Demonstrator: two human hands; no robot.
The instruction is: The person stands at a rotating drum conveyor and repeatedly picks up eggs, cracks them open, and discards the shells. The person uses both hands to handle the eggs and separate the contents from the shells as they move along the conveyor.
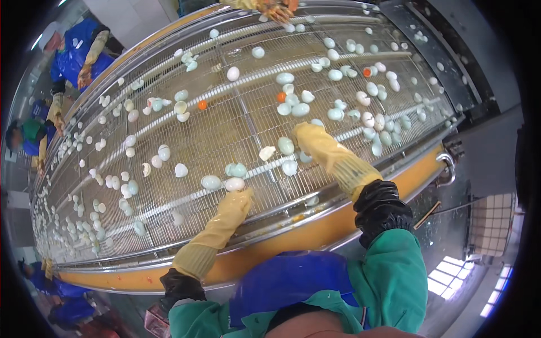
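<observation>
My left hand (239,203), in a yellow rubber glove, has its fingers curled against a pinkish-white egg (235,183), with a pale blue egg (211,181) just to its left. My right hand (309,138), also gloved, is bent down at the wire rack (251,124) among several eggs; its fingers curl out of sight and whatever is in them is hidden. Close beside it lie a greenish egg (285,145), a whitish egg (289,167) and a broken white shell (267,152). Orange yolks (281,97) and more shells are scattered farther up the rack.
The rack's metal rail and orange side (315,231) run in front of my body. Co-workers (79,45) in blue aprons stand along the far left and lower left; another person's gloved hands (270,11) are at the top edge. A dark metal channel (451,84) adjoins the right end.
</observation>
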